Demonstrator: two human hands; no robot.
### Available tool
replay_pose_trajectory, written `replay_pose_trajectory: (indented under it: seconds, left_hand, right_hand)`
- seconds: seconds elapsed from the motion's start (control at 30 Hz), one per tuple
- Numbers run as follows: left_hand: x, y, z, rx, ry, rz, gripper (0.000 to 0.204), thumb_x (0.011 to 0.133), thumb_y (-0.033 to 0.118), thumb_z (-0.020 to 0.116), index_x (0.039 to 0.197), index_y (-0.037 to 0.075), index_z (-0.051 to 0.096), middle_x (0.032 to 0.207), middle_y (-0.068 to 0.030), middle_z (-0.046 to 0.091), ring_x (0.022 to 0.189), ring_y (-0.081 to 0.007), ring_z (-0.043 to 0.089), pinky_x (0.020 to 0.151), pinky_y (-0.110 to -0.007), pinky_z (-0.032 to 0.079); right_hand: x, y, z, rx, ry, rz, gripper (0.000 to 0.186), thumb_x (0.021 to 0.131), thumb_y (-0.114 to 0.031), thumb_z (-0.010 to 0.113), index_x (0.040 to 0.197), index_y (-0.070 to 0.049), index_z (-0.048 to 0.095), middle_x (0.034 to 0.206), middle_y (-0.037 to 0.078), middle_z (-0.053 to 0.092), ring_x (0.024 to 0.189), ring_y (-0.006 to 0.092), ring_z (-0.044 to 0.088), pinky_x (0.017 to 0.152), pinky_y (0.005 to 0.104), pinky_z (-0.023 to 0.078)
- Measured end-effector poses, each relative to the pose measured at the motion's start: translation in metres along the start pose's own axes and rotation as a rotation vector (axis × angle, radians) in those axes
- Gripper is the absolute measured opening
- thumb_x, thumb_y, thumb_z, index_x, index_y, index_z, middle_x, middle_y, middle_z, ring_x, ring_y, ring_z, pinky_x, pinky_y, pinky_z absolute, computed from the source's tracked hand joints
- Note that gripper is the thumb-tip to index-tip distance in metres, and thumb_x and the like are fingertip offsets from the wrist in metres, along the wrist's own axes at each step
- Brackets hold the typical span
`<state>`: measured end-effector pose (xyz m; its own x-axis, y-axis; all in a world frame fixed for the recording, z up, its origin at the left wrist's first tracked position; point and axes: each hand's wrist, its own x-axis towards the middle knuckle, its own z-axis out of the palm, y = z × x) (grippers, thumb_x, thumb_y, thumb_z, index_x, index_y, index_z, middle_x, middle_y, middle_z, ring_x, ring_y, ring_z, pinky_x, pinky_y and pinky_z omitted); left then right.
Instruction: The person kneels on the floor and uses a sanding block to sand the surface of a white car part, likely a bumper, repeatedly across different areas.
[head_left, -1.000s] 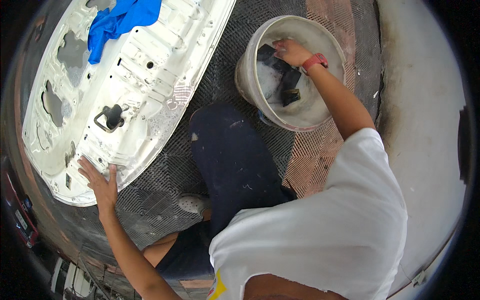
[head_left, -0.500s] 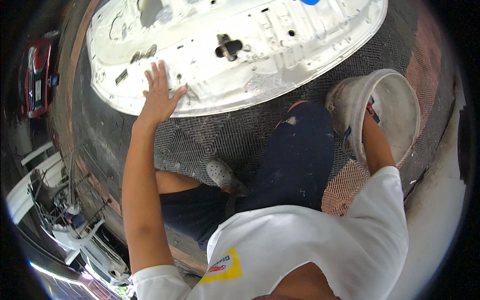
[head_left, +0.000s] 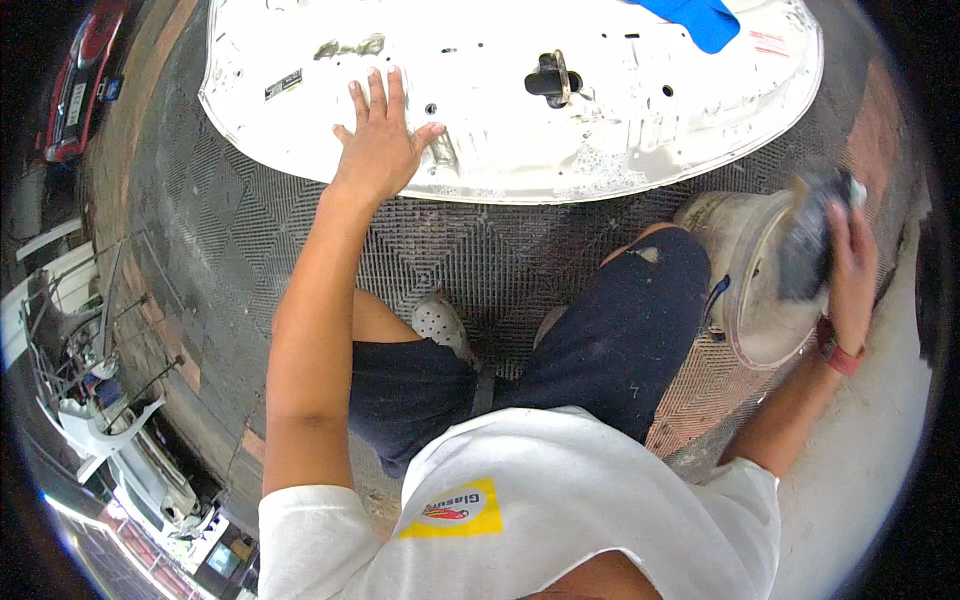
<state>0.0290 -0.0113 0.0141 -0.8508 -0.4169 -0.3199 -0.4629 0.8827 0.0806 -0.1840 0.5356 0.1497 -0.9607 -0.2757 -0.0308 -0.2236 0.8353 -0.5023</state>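
My left hand (head_left: 380,140) lies flat, fingers spread, on the near edge of a large white metal car panel (head_left: 520,90) that rests on the dark grid mat. My right hand (head_left: 848,250) grips a dark wet cloth (head_left: 812,240) and holds it above the rim of a white bucket (head_left: 745,270) at the right. A red band sits on that wrist. I am crouched, and my knee in dark trousers is just left of the bucket.
A blue cloth (head_left: 700,18) lies on the panel's far right part. A black latch fitting (head_left: 552,80) sticks up mid-panel. Pale concrete borders the mat at the right. A red vehicle (head_left: 80,80) and white car parts (head_left: 110,420) stand at the left.
My right hand has come up out of the bucket with the dark cloth. My left hand has stayed pressed on the panel while the view swung round.
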Motion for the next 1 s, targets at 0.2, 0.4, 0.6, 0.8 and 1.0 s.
replay_pose_trajectory:
  seconds: [0.2, 0.4, 0.6, 0.8, 1.0]
  left_hand:
    - [-0.009, 0.003, -0.013, -0.006, 0.055, 0.045, 0.09, 0.109, 0.039, 0.069, 0.176, 0.005, 0.02, 0.182, -0.0292, 0.015, 0.168, -0.0536, 0.008, 0.122, -0.085, 0.023]
    - [-0.013, -0.015, -0.034, -0.764, 0.334, 0.188, 0.043, 0.108, 0.028, 0.071, 0.15, 0.019, 0.07, 0.157, -0.0144, 0.065, 0.154, -0.0357, 0.052, 0.127, -0.061, 0.038]
    - [-0.028, -0.011, -0.009, -1.045, 0.152, 0.491, 0.069, 0.101, 0.038, 0.081, 0.159, 0.007, 0.059, 0.145, -0.0201, 0.071, 0.135, -0.0295, 0.067, 0.116, -0.042, 0.051]
    - [-0.039, 0.006, -0.003, -1.551, -0.239, 0.265, 0.051, 0.109, 0.036, 0.072, 0.145, 0.0, 0.063, 0.125, -0.0129, 0.076, 0.114, -0.0187, 0.069, 0.104, -0.037, 0.054]
    - [-0.044, -0.007, -0.028, -1.84, -0.348, 0.086, 0.063, 0.109, 0.036, 0.073, 0.157, -0.001, 0.056, 0.139, -0.0157, 0.069, 0.135, -0.0212, 0.059, 0.121, -0.038, 0.039]
  right_hand:
    - [-0.011, -0.249, 0.19, 0.64, -0.368, -0.344, 0.037, 0.11, -0.019, 0.069, 0.138, 0.005, 0.066, 0.118, 0.015, 0.077, 0.108, 0.0214, 0.071, 0.099, 0.0337, 0.055]
    - [-0.035, -0.267, 0.278, 1.199, -0.262, 0.08, 0.032, 0.109, -0.011, 0.069, 0.137, 0.002, 0.063, 0.118, 0.007, 0.076, 0.104, 0.0109, 0.067, 0.093, 0.0286, 0.054]
    - [-0.071, -0.301, 0.285, 1.521, -0.421, 0.068, 0.064, 0.106, -0.011, 0.074, 0.163, -0.001, 0.046, 0.147, 0.01, 0.064, 0.132, 0.0195, 0.064, 0.115, 0.0377, 0.053]
    - [-0.069, -0.31, 0.285, 1.058, -0.202, 0.042, 0.031, 0.105, -0.009, 0.076, 0.132, 0.001, 0.065, 0.119, 0.004, 0.07, 0.111, 0.0117, 0.064, 0.1, 0.031, 0.055]
    - [-0.065, -0.325, 0.301, 1.098, 0.052, 0.156, 0.033, 0.105, -0.019, 0.08, 0.131, -0.006, 0.065, 0.108, 0.003, 0.075, 0.095, 0.0105, 0.07, 0.091, 0.0297, 0.058]
